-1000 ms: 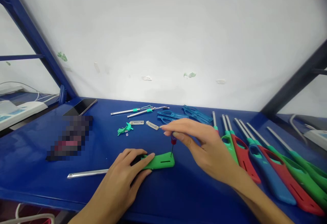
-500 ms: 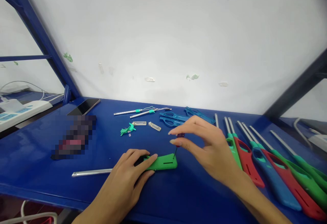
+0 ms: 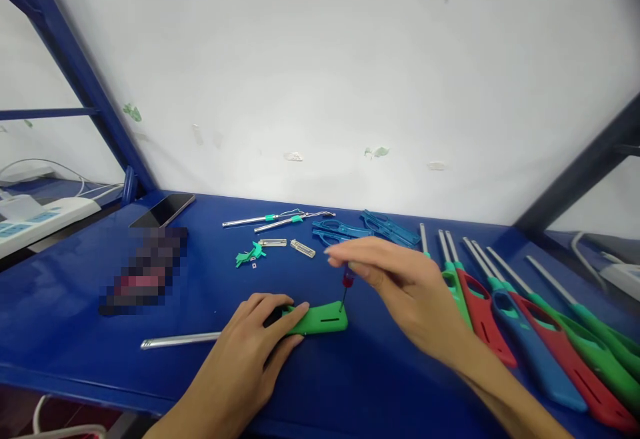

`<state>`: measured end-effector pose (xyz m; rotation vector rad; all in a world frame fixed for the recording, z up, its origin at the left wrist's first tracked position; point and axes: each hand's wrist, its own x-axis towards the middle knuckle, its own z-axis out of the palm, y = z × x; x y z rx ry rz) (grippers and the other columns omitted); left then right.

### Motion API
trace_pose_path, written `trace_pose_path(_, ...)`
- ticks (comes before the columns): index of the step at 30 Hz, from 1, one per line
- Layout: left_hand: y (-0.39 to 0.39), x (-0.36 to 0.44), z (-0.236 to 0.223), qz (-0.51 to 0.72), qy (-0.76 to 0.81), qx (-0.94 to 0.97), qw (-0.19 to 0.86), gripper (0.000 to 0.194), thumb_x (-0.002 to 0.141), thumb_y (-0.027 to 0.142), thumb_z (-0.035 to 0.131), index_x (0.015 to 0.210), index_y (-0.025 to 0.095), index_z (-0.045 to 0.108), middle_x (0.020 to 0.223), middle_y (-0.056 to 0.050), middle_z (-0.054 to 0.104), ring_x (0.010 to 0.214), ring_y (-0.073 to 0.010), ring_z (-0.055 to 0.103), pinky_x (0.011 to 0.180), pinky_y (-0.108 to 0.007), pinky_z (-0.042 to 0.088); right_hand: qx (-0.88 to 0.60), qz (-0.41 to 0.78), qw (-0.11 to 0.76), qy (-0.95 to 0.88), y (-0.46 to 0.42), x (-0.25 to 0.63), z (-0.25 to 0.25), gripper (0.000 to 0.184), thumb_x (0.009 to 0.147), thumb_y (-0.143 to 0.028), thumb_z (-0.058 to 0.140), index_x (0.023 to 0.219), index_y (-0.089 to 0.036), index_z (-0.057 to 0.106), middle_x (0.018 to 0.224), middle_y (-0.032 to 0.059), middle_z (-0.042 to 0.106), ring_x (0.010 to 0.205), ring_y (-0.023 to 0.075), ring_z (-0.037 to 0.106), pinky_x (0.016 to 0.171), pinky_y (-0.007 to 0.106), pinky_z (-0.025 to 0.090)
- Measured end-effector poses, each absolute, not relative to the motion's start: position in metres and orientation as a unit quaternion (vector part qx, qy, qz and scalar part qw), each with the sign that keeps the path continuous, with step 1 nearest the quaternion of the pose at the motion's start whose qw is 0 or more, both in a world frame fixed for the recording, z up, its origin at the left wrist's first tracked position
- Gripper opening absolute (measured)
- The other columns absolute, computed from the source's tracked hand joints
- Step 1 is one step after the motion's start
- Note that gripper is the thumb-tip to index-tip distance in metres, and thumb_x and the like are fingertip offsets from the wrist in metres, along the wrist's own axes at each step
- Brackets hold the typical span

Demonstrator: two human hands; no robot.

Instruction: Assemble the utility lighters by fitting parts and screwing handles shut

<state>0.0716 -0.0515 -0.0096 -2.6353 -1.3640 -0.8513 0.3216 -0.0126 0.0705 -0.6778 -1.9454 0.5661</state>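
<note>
**One driver (image 3: 348, 278) set on one green lighter (image 3: 320, 319)**

The green lighter lies flat on the blue table (image 3: 400, 392), at six o'clock in the view, its tube (image 3: 180, 340) toward nine and its butt toward three. The left hand (image 3: 250, 339) is closed narrow around the end of the handle nearer the tube, pinning it to the table. The right hand (image 3: 407, 292), at four o'clock, has the driver in a narrow grip, thumb beside the grip end and fingers over its top; how firmly, I cannot tell. The shaft stands nearly upright, its tip at the far corner of the butt.

The step in hand looks to be turning a screw there. The screw itself is too small to make out, and whether it goes in or out cannot be told. The next move calls for a seated tip and light downward pressure as the fingers twist, with the left hand bearing down so the butt does not swing.

From the lighter's handle, blue shells (image 3: 400, 231) lie at one o'clock, metal clips (image 3: 303, 248) between eleven and twelve, and green bits (image 3: 257, 250) at ten to eleven.
</note>
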Motion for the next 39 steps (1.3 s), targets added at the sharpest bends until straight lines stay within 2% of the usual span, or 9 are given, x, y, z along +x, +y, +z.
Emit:
trace_pose_path(4,-0.0514,0.0711,-0.0111,-0.278,-0.444,-0.851,0.029,0.037,0.103,0.024,0.057,0.139,0.031,0.064,0.123,-0.006,0.070,0.107,-0.0242,0.066,0.089,-0.046,0.065,-0.297,0.211,0.506,-0.782,-0.0107,0.3225,0.0702,0.014,0.097,-0.019,0.076,0.104,-0.030,0.080,0.093,-0.0035,0.069,0.085,0.0113,0.067,0.079,0.023,0.055)
trace_pose_path(6,-0.0513,0.0712,-0.0112,-0.278,-0.444,-0.851,0.029,0.038,0.103,0.024,0.057,0.140,0.031,0.063,0.123,-0.005,0.070,0.108,-0.0237,0.066,0.089,-0.045,0.065,-0.304,0.206,0.502,-0.783,-0.0103,0.3235,0.0712,0.016,0.098,-0.022,0.076,0.110,-0.032,0.080,0.098,-0.0027,0.069,0.088,0.0112,0.066,0.081,0.023,0.054)
trace_pose_path(10,-0.0512,0.0711,-0.0101,-0.278,-0.442,-0.852,0.031,0.037,0.103,0.024,0.057,0.139,0.031,0.064,0.123,-0.005,0.070,0.107,-0.0236,0.066,0.089,-0.045,0.065,-0.295,0.223,0.476,-0.798,-0.0101,0.3249,0.0730,0.029,0.108,-0.017,0.057,0.123,-0.032,0.076,0.114,-0.0019,0.076,0.103,0.0128,0.070,0.089,0.026,0.056)
trace_pose_path(15,-0.0520,0.0699,-0.0116,-0.272,-0.445,-0.853,0.026,0.037,0.103,0.026,0.058,0.139,0.033,0.064,0.124,-0.004,0.070,0.108,-0.0241,0.065,0.089,-0.046,0.065,-0.322,0.182,0.506,-0.780,-0.0100,0.3253,0.0716,0.011,0.093,-0.021,0.081,0.103,-0.028,0.082,0.086,-0.0024,0.063,0.079,0.0124,0.062,0.076,0.027,0.051)
trace_pose_path(20,-0.0507,0.0699,-0.0178,-0.274,-0.453,-0.848,0.020,0.038,0.106,0.028,0.053,0.142,0.035,0.060,0.128,-0.004,0.067,0.112,-0.0242,0.063,0.093,-0.047,0.063,-0.299,0.228,0.464,-0.802,-0.0121,0.3253,0.0729,0.031,0.108,-0.019,0.056,0.129,-0.033,0.075,0.115,0.0011,0.073,0.099,0.0152,0.069,0.081,0.028,0.056)
trace_pose_path(25,-0.0497,0.0700,-0.0181,-0.271,-0.453,-0.849,0.021,0.038,0.105,0.028,0.054,0.142,0.036,0.060,0.128,-0.003,0.067,0.112,-0.0238,0.063,0.093,-0.045,0.063,-0.326,0.195,0.503,-0.776,-0.0106,0.3227,0.0708,0.011,0.094,-0.023,0.080,0.102,-0.030,0.081,0.084,-0.0036,0.065,0.077,0.0126,0.063,0.073,0.027,0.051)
trace_pose_path(30,-0.0495,0.0694,-0.0151,-0.271,-0.450,-0.850,0.034,0.039,0.104,0.028,0.056,0.143,0.036,0.060,0.126,-0.003,0.069,0.110,-0.0233,0.064,0.091,-0.045,0.064,-0.336,0.178,0.513,-0.770,-0.0078,0.3225,0.0701,0.011,0.087,-0.025,0.087,0.090,-0.026,0.077,0.080,-0.0045,0.065,0.075,0.0124,0.061,0.071,0.027,0.048)
trace_pose_path(35,-0.0494,0.0692,-0.0137,-0.273,-0.444,-0.852,0.049,0.041,0.104,0.031,0.058,0.145,0.037,0.058,0.125,-0.002,0.070,0.109,-0.0222,0.067,0.091,-0.042,0.065,-0.344,0.194,0.519,-0.758,-0.0094,0.3215,0.0717,0.013,0.084,-0.030,0.090,0.085,-0.028,0.077,0.075,-0.0063,0.058,0.058,0.0087,0.052,0.056,0.025,0.045)
trace_pose_path(39,-0.0507,0.0682,-0.0147,-0.275,-0.444,-0.850,0.063,0.041,0.105,0.033,0.056,0.145,0.036,0.058,0.124,-0.003,0.071,0.108,-0.0225,0.069,0.090,-0.041,0.066,-0.364,0.194,0.566,-0.714,-0.0089,0.3234,0.0744,0.011,0.089,-0.033,0.085,0.086,-0.027,0.076,0.082,-0.0040,0.066,0.057,0.0090,0.056,0.053,0.024,0.047)
